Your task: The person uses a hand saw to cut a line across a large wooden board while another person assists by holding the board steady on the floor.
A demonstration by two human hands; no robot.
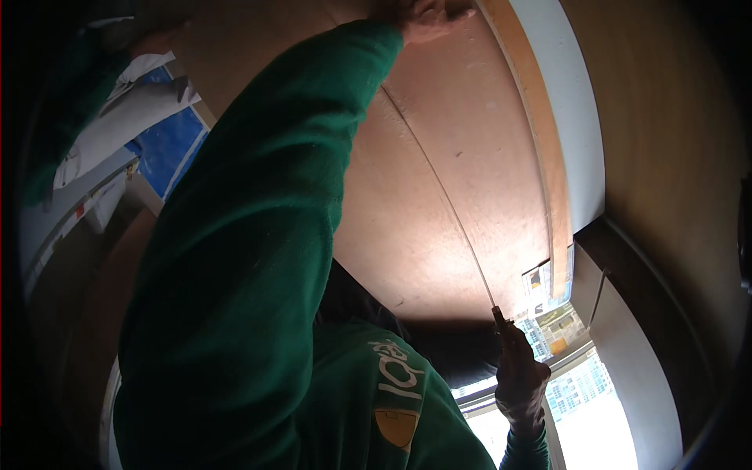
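A large brown board (470, 188) fills the middle, with a thin straight line running lengthwise over it. My left arm, in a green sleeve, reaches across to the far end. There my left hand (429, 22) lies against the board with fingers outstretched, partly cut off by the upper edge. At the near right, my right hand (520, 380) is closed around a slim dark-handled tool (498, 317). The tool's front end meets the thin line near the board's near edge; its exact kind is too dark to tell.
A pale wooden strip (540, 117) borders the board's right side, beside a white curved surface (576, 102). A brown panel (666, 117) rises farther right. Bright windows (591, 399) lie at lower right. At far left, another person's green sleeve (74, 117) shows near a blue sheet (168, 137).
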